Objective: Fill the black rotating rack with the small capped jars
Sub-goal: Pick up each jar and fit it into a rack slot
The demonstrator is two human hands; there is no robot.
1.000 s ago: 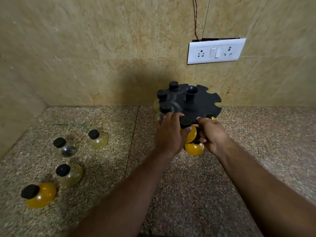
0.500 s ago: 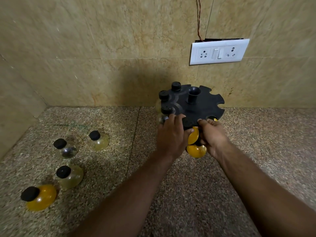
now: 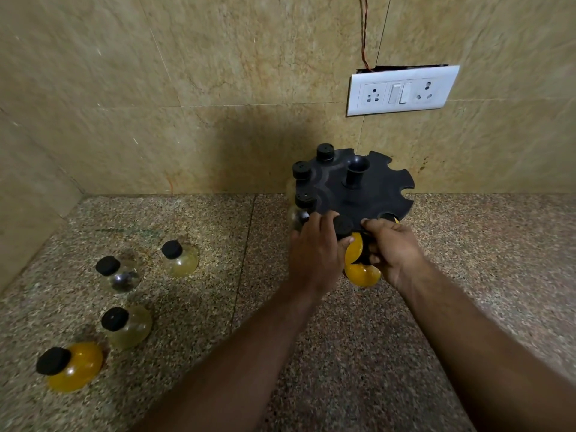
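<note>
Both arms reach forward. Left hand (image 3: 314,254) curled around the yellow jar (image 3: 353,247) at the black rack's (image 3: 361,188) near edge; right hand (image 3: 394,251) grips that rim. Four jars wait on the tabletop (image 3: 467,275), far left.

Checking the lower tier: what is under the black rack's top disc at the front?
Under the rack's top disc, yellow jars show between both hands; anything further back is covered.

Both arms reach forward, left hand (image 3: 314,254) and right hand (image 3: 393,251) with fingers curled
</note>
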